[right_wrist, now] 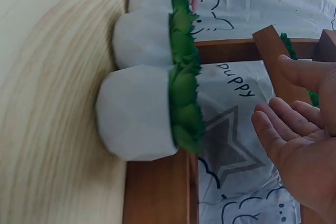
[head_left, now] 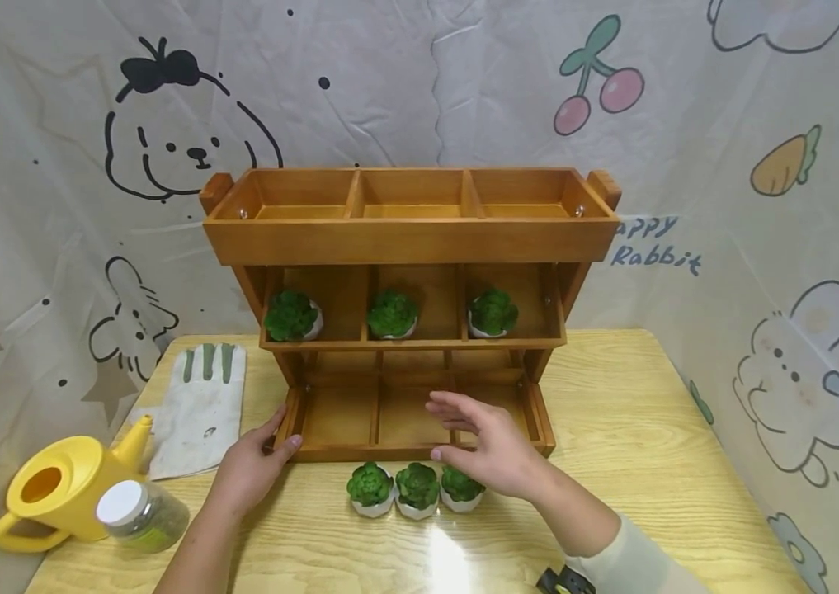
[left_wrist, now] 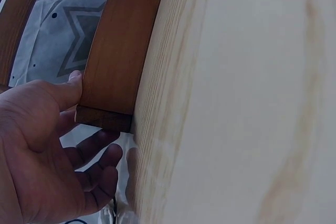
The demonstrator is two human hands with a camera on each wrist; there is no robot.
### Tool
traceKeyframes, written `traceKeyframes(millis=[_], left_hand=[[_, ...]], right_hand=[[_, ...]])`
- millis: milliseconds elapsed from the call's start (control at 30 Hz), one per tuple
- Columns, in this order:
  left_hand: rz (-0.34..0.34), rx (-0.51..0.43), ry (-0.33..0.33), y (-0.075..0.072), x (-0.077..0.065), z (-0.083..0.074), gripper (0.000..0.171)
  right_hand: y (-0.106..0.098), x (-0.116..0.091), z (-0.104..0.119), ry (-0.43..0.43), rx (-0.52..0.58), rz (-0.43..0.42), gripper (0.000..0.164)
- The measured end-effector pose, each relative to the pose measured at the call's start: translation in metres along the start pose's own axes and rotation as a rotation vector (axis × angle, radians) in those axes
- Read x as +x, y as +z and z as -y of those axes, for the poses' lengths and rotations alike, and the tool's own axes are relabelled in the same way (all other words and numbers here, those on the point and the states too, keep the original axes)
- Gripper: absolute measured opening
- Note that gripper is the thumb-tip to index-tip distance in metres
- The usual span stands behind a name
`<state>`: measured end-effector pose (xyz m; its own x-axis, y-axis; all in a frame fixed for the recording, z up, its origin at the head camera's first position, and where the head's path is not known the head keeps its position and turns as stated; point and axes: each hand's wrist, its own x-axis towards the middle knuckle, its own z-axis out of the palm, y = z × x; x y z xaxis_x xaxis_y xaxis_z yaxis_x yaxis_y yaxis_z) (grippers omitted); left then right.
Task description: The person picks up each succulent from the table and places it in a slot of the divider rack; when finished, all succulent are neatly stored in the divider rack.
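A three-tier wooden planter shelf (head_left: 412,243) stands on the table, each tier split into three compartments. My left hand (head_left: 250,470) grips the left front corner of its bottom tier; in the left wrist view the thumb (left_wrist: 76,83) lies against the wood, with the other fingers curled around the end. My right hand (head_left: 497,450) hovers before the bottom tier, fingers extended and holding nothing. Beneath it, three small artificial succulents in white pots (head_left: 417,491) stand in a row, the rightmost partly hidden by the hand. The middle tier holds three similar potted succulents (head_left: 393,314), one per compartment.
On the left are a yellow watering can (head_left: 66,487), a clear jar with a white lid (head_left: 143,516) and a white-and-green work glove (head_left: 204,404). A black object (head_left: 566,581) shows at the bottom edge by the right sleeve. Printed cloth (head_left: 389,82) hangs behind and beside the table.
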<state>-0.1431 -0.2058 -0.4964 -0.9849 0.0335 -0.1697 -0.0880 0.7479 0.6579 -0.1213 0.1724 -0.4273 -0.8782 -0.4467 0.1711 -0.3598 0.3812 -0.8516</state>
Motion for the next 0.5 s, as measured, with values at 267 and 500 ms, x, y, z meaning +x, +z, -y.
traceKeyframes(millis=[267,500], left_hand=[[-0.009,0.005,0.004,0.002,0.002,0.002,0.072],[-0.001,-0.005,0.001,0.001,0.001,0.001,0.072]], right_hand=[[-0.001,-0.012,-0.014,0.031,-0.049,0.003,0.068],[0.002,-0.024,-0.023,0.070,-0.087,0.024,0.070]])
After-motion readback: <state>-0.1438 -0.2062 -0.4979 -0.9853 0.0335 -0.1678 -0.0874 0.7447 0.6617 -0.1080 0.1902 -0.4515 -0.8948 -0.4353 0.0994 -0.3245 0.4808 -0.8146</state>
